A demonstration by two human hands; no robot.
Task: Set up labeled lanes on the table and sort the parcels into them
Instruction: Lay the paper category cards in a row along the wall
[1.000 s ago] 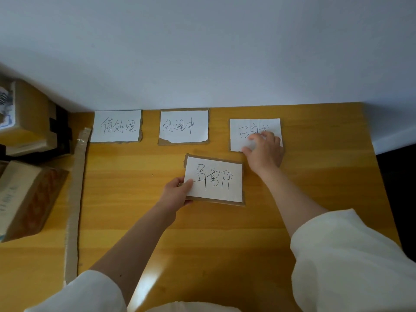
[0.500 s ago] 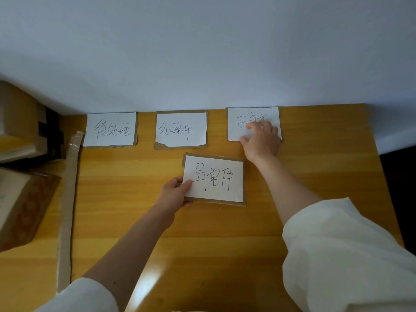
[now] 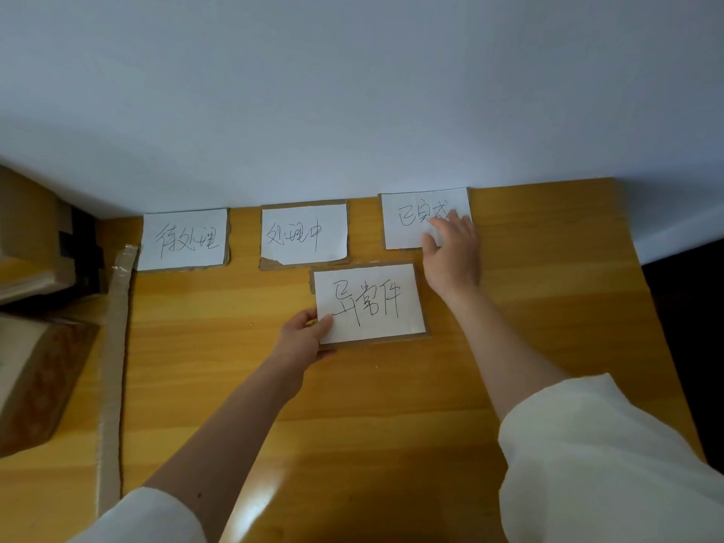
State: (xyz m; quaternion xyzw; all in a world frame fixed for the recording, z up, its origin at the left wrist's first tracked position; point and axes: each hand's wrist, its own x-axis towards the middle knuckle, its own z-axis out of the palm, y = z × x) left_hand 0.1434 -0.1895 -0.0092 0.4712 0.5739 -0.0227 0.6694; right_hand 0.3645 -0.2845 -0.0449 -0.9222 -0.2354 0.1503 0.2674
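Three handwritten label cards, white paper on brown cardboard, lie in a row along the wall: a left card [image 3: 183,240], a middle card [image 3: 304,233] and a right card [image 3: 411,218]. A fourth card [image 3: 370,304] lies nearer to me, below the gap between the middle and right cards. My left hand [image 3: 306,338] pinches the fourth card's lower left corner, thumb on top. With straight fingers my right hand [image 3: 452,254] presses flat on the right card's lower right part, covering some of its writing.
The yellow wooden table [image 3: 391,417] ends at a dark drop on the right. A long cardboard strip [image 3: 114,370] runs along its left side. Cardboard parcels sit beyond it: a tilted one [image 3: 37,382] at lower left and a stack [image 3: 27,237] at upper left.
My right hand has pushed the right card up to the wall, level with the other two. The left hand keeps its hold on the fourth card, which has barely moved.
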